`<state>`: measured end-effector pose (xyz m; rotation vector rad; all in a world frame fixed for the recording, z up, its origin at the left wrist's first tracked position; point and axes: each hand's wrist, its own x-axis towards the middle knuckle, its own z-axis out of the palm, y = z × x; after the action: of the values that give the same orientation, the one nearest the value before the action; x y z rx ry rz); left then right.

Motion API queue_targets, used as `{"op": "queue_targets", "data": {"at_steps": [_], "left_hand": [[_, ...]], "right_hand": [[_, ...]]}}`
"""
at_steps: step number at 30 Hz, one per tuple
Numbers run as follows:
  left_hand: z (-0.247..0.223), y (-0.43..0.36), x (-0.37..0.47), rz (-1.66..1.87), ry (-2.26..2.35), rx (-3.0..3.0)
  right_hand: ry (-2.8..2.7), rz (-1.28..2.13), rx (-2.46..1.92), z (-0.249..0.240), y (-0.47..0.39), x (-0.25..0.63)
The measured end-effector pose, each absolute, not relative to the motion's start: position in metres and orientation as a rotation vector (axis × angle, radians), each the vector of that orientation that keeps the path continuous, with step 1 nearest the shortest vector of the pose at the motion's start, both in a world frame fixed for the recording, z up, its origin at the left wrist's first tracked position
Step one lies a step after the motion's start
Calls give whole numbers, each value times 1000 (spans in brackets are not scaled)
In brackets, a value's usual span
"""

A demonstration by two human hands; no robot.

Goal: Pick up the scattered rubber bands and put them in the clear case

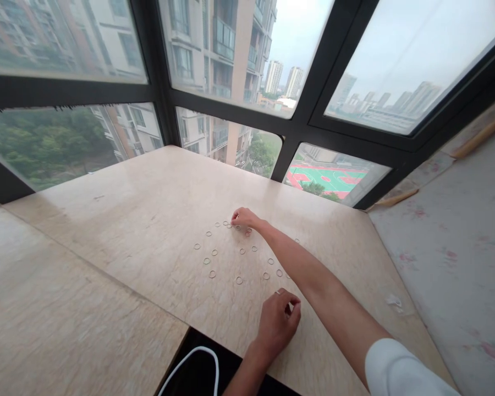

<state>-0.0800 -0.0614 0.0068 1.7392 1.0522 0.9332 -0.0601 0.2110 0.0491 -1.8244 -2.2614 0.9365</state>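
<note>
Several small, thin rings lie apart on a pale marble-patterned sill, most of them greyish. One nearer ring (240,284) lies beyond my left hand, and a greenish ring (207,264) is further left. My right hand (242,218) reaches far out over the sill, fingers pinched together at the far rings; what is between the fingertips is hidden. Beside its palm lies a reddish ring (248,235). Close to the sill's front, my left hand (277,319) is curled, thumb against the fingers, a band on one finger. Whether it holds anything is not visible.
The marble sill (119,220) has a seam running along its left part. Dark window frames (231,115) border it at the back. A papered wall (457,247) rises at right, near a small whitish scrap (394,301). A white cable (216,366) loops at the bottom.
</note>
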Motion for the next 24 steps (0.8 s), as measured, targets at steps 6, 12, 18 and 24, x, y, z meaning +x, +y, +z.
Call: {"op": "queue_targets", "data": {"at_steps": [6, 12, 18, 24], "left_hand": [[7, -60, -79, 909, 1067, 1743], [6, -61, -78, 914, 1071, 1743], [6, -60, -79, 932, 1070, 1755], [8, -59, -78, 927, 1098, 1777]], "right_hand": [[-2406, 962, -1815, 46, 217, -63], [-2372, 1059, -1807, 48, 212, -64], [-2118, 1284, -1651, 54, 189, -42], [-1713, 1495, -1319, 67, 141, -3]]}}
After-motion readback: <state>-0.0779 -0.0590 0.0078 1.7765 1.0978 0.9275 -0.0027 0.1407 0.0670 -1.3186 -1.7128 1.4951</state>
